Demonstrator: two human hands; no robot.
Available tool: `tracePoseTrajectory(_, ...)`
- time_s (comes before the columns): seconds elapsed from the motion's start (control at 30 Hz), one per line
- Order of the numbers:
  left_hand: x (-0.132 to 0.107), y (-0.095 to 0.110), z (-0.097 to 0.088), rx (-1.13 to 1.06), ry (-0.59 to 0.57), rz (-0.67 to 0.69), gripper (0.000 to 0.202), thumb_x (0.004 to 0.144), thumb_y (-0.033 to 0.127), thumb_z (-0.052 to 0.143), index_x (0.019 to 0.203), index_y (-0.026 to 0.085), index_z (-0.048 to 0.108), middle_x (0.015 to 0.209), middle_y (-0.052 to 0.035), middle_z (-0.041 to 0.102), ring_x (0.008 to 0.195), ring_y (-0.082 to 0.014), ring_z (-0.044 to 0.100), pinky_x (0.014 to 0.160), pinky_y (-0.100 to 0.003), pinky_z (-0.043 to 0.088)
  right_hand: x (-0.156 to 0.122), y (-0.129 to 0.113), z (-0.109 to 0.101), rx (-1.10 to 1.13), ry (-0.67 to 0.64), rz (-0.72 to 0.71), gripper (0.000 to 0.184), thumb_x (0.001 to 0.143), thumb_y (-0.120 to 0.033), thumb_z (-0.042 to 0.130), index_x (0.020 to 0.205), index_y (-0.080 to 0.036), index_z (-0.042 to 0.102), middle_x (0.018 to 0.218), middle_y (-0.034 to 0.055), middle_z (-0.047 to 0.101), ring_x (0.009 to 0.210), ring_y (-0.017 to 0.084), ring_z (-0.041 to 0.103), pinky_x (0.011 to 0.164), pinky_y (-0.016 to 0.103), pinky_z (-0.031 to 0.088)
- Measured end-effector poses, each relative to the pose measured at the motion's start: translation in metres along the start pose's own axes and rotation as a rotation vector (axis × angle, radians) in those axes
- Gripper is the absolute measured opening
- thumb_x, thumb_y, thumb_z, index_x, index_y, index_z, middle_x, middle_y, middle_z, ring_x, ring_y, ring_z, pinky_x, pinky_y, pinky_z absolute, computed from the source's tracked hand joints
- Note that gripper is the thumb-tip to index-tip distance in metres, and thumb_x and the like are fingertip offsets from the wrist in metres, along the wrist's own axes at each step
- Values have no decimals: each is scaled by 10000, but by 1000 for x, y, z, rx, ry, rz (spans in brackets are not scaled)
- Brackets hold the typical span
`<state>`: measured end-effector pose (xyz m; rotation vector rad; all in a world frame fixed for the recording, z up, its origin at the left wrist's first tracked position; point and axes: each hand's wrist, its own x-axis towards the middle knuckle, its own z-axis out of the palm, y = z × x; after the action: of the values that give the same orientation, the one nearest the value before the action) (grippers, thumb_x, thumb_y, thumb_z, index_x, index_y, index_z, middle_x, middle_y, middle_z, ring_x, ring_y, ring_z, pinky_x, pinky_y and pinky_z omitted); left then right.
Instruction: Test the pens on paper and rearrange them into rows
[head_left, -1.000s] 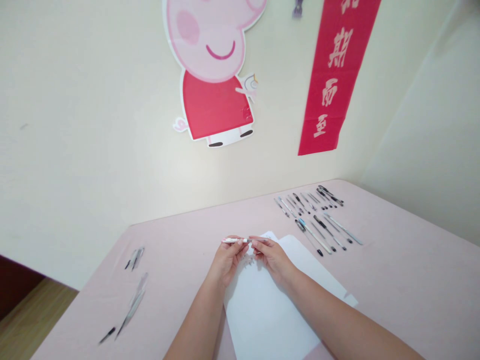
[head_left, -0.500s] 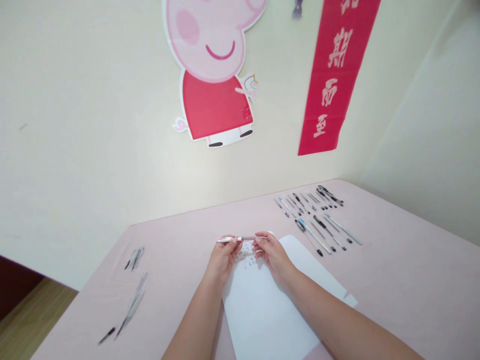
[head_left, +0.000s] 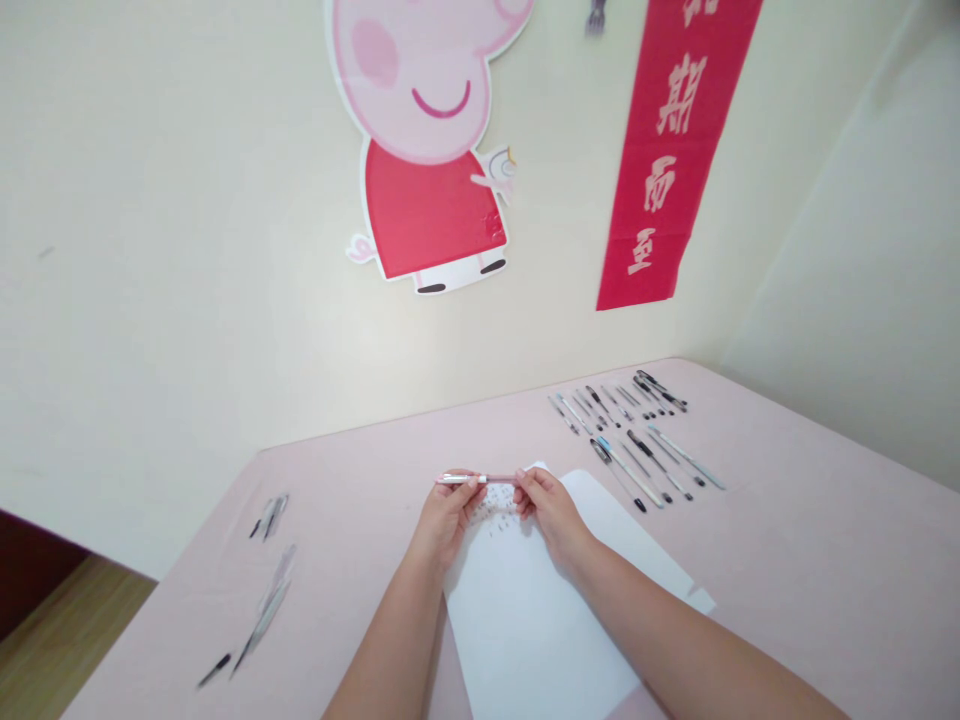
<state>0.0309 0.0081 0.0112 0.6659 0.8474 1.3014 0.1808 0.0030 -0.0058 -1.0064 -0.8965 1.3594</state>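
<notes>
Slim pen (head_left: 498,478), held over the far end of a white sheet of paper (head_left: 525,620), lies nearly level across my view, spanning 2 hands. Watching remotely through the head camera, I see my left hand (head_left: 448,512) closed in a pinch, thumb pressed near the inner edge of the pale, shiny section. My right hand (head_left: 543,504) pinches the other end between thumb and fingers; they cover the tip, so I cannot tell how much of the pen runs on inside them. Between the hands the pen is bare: whitish by the left thumb, pinkish and perhaps see-through toward the right.

I judge it very light and stiff, hard plastic by its look. It should not sag, but the smooth barrel could roll or slide under dry fingertips, and a thin wall might crack under a hard squeeze or a sideways bend. I would take hold near each end with a thumb and 2 fingers, force kept along its length, pressure modest.

Below, small dark marks dot the paper; printed or loose, I cannot tell. On the pink table (head_left: 360,560), 2 rows of pens and pen parts (head_left: 649,453) sit to the right, with more thin parts (head_left: 261,626) to the left.
</notes>
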Motion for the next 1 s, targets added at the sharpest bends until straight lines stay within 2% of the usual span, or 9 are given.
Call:
tracePoseTrajectory(0.2,-1,0,0,10,-22,0,224,606,191,758,743,147,586,745,1,640,716,-78,610,702,-169,508,-2,2,1,-121,20,17,437,749,-567,530,574,-169,485,410,-60,419,356,52,341,371,188,252)
tracePoseTrajectory(0.3,0,1,-1,10,2,14,239,597,201,765,747,149,587,743,3,644,714,-79,613,694,-171,511,-2,2,2,-111,9,-11,433,754,-591,505,644,-172,511,470,-42,478,387,67,403,375,186,285)
tracePoseTrajectory(0.43,2,1,-3,7,32,32,241,591,197,766,745,148,588,743,2,650,704,-78,617,688,-171,509,-2,2,2,-88,-29,-61,368,731,-557,556,745,-191,523,619,-20,565,478,87,494,403,181,345)
tracePoseTrajectory(0.6,2,1,-2,27,2,30,231,585,177,763,727,146,583,757,-15,661,765,-104,629,728,-193,502,1,6,-1,-157,-14,-109,368,734,-540,557,648,-185,517,553,-25,531,452,88,470,408,193,345)
tracePoseTrajectory(0.77,1,0,-3,32,-9,14,256,567,187,777,735,149,589,747,-7,657,751,-100,623,722,-194,499,3,9,-4,-170,-3,-50,456,757,-584,496,567,-170,499,447,-34,459,401,79,425,408,202,337)
tracePoseTrajectory(0.87,2,0,-3,34,2,16,251,572,193,776,743,152,598,753,-3,657,735,-92,616,703,-192,502,2,8,-2,-154,-6,-52,436,767,-583,474,627,-173,519,499,-25,502,420,85,452,395,198,335)
tracePoseTrajectory(1.0,1,1,-2,35,7,25,247,558,189,783,722,151,602,735,1,654,728,-88,608,694,-187,498,2,7,-1,-133,-25,-76,335,742,-521,533,671,-195,502,567,-29,535,470,97,494,389,191,350)
